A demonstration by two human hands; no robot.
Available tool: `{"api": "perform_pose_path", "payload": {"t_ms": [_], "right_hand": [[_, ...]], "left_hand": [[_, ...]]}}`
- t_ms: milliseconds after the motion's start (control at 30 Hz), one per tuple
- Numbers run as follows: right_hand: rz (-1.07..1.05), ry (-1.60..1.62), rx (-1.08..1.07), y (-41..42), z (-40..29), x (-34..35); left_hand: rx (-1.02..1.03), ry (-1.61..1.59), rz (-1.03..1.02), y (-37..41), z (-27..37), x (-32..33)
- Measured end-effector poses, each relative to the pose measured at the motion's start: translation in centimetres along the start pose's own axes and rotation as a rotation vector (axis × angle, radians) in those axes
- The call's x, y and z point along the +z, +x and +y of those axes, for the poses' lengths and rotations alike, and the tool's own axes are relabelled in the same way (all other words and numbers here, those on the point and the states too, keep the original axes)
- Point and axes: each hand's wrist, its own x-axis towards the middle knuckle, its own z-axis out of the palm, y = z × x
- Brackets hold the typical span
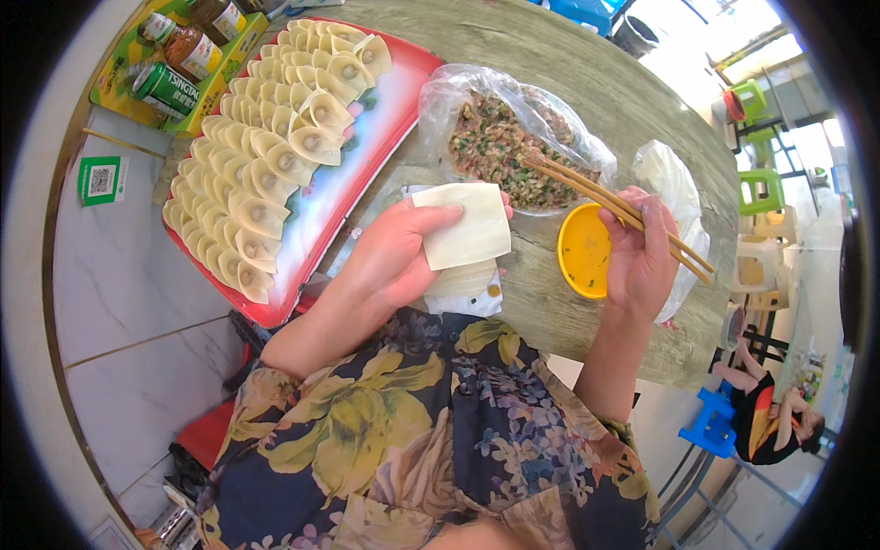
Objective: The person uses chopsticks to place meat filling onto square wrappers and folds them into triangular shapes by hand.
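Note:
In the middle, my left hand (395,258) holds a square dough wrapper (467,223) flat, thumb on top. Under it lies a stack of wrappers (464,278) on a piece of plastic. My right hand (639,254) grips a pair of wooden chopsticks (598,194), their tips at the minced meat filling with chopped greens (495,141). That filling sits in an open clear plastic bag (440,103). Below the chopsticks is a yellow bowl (584,254) with bits of green inside. To the left, a red-rimmed tray (357,185) carries rows of folded wontons (268,124).
A yellow-green carton (227,72) with jars (196,51) and a green can (165,89) stands at the upper left by the tiled wall. A white plastic bag (670,185) lies right of my right hand. Beyond the table (687,337), a person (770,412) sits near a blue stool (711,419).

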Motion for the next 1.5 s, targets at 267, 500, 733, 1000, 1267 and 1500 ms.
{"api": "perform_pose_path", "payload": {"t_ms": [267, 500, 733, 1000, 1267, 1500], "right_hand": [[-0.171, -0.091, -0.082, -2.1, -0.5, 1.4], [-0.295, -0.301, -0.194, -2.8, 0.7, 1.7], [-0.288, -0.319, -0.194, -3.1, -0.6, 2.3], [-0.261, -0.151, -0.112, -2.9, 0.9, 1.8], [-0.221, -0.173, -0.089, -3.2, 1.6, 2.8], [-0.180, -0.084, -0.076, -3.0, 1.5, 2.4]], "left_hand": [[0.084, -0.037, 0.046, 0.5, -0.2, 0.8], [0.055, -0.147, -0.119, 0.3, 0.1, 0.8], [0.076, -0.168, -0.077, 0.6, 0.1, 0.1], [0.043, -0.143, -0.048, 0.7, 0.2, 0.2], [0.078, -0.127, -0.056, 0.7, 0.2, -0.3], [0.100, -0.168, 0.005, 1.0, 0.3, 0.0]]}}
